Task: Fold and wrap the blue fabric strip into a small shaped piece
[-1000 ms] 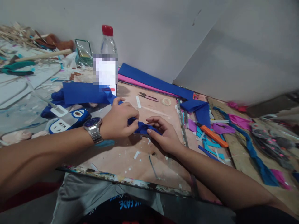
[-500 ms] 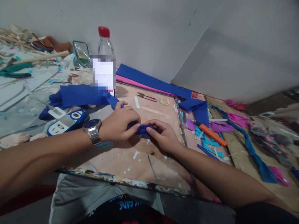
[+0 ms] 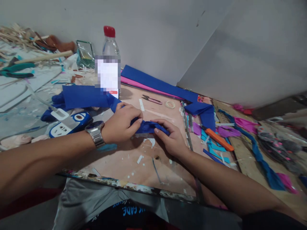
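A blue fabric strip [image 3: 148, 126] is stretched between my two hands above the wooden board [image 3: 144, 169]. My left hand [image 3: 124, 123], with a metal watch [image 3: 96, 131] on its wrist, is closed on the strip, thumb against fingers. My right hand [image 3: 171, 135] pinches the strip's other end between thumb and fingers. The part between the hands looks folded or gathered. Beyond my left hand the blue cloth runs back to a wide flat piece [image 3: 83, 96] lying at the left. My palms hide part of the strip.
Thread snips [image 3: 152, 99] and a tape roll [image 3: 170, 104] lie behind my hands. A phone [image 3: 107, 76] leans on a red-capped bottle [image 3: 110, 44]. Left is a power strip [image 3: 72, 123]; farther left are green-handled pliers [image 3: 18, 69]. An orange cutter [image 3: 219, 139] lies among scraps at right.
My hands have moved slightly apart, so more of the blue strip shows between them. My right hand has shifted a little right. The view has shifted slightly.
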